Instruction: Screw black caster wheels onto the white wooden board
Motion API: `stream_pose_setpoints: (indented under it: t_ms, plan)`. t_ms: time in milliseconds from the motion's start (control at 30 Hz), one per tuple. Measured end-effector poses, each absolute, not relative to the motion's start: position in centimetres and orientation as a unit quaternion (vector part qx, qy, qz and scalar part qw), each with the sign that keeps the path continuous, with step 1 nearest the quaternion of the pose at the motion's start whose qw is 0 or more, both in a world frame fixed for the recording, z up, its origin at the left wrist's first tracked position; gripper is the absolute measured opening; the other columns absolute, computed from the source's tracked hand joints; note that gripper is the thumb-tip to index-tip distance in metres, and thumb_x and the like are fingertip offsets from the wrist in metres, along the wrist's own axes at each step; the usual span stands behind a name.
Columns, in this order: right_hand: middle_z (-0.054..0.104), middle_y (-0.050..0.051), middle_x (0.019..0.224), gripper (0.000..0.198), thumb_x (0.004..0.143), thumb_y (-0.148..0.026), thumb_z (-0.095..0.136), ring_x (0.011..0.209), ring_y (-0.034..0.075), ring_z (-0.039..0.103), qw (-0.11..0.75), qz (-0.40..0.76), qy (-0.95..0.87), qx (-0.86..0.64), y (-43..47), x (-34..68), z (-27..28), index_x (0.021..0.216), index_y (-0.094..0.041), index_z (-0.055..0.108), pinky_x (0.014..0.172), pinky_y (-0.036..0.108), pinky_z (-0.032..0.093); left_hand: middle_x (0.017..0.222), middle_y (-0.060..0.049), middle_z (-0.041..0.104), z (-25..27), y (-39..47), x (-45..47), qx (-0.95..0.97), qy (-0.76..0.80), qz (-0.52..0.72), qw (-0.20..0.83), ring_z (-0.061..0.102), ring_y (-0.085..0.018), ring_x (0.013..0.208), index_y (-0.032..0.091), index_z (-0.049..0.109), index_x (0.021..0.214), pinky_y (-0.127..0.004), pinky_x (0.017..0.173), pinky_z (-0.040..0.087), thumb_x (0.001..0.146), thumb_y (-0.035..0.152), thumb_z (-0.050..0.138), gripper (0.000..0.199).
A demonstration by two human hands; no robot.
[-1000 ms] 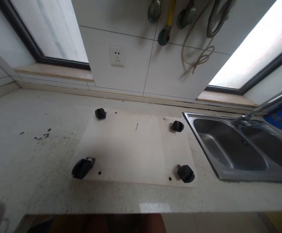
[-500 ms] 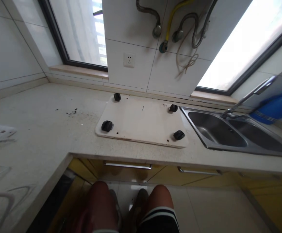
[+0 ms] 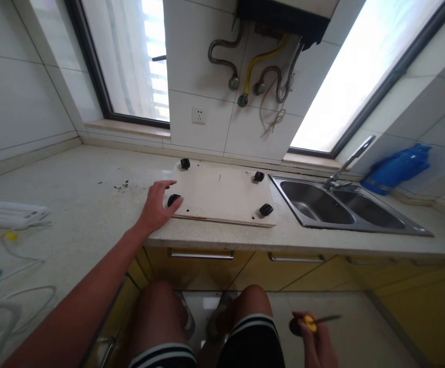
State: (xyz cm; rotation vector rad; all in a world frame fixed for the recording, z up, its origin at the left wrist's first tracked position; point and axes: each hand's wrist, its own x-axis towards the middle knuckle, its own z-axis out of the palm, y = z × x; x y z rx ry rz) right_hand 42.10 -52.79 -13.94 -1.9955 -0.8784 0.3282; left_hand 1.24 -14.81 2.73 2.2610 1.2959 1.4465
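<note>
A pale board (image 3: 222, 197) lies on the speckled countertop (image 3: 72, 204) with black caster wheels at its corners, wheels up. My left hand (image 3: 157, 207) reaches out to the board's near left corner, fingers spread, next to the front left caster (image 3: 173, 199). Other casters sit at the back left (image 3: 185, 163), back right (image 3: 258, 177) and front right (image 3: 265, 209). Down by my knee, my right hand (image 3: 316, 340) holds a screwdriver (image 3: 310, 323) with a yellow and black handle.
A steel double sink (image 3: 341, 207) with a tap (image 3: 347, 163) lies right of the board, and a blue bottle (image 3: 396, 168) lies behind it. A white power strip (image 3: 11, 213) and cable (image 3: 19, 266) rest at the left. Yellow cabinets (image 3: 203, 260) stand below the counter.
The view has pulled back from the counter. My left arm has come into view and reached to the board's front left caster. My right hand with the screwdriver has appeared at the bottom.
</note>
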Motion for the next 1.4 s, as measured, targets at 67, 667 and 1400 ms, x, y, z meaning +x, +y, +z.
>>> stream_pose_setpoints:
  t_ms: [67,667,1400]
  plan:
    - [0.083,0.012,0.104,0.065,0.092,-0.084,0.061,0.092,0.027,0.081,0.457,0.139,-0.403,-0.781,-50.4,41.5,-11.8,0.104,-0.022,0.076,0.084,0.033,0.067,0.136,-0.015,0.065,2.2,-13.1,-0.5,0.810,0.398,0.411,0.127,0.067,-0.028,0.117,0.017,0.062,0.142,-0.048,0.111,0.057,0.098,0.054,0.067,0.057]
    - [0.077,0.004,0.101,0.027,0.110,-0.049,0.064,0.096,0.022,0.070,0.196,0.224,-0.722,-0.624,-25.6,27.5,4.3,0.105,-0.024,0.071,0.087,0.034,0.047,0.134,-0.014,0.075,-2.1,-10.3,-2.7,0.832,0.316,0.421,0.177,0.075,-0.026,0.121,0.019,0.060,0.146,-0.041,0.109,0.060,0.108,0.031,0.056,0.040]
    - [0.078,-0.003,0.105,0.011,0.106,-0.039,0.064,0.095,0.017,0.074,0.189,0.183,-0.751,-0.606,-23.5,28.3,9.9,0.110,-0.030,0.067,0.084,0.032,0.052,0.137,-0.010,0.073,-1.8,-10.3,-2.7,0.851,0.293,0.415,0.135,0.068,-0.028,0.126,0.023,0.052,0.157,-0.045,0.113,0.045,0.103,0.020,0.058,0.054]
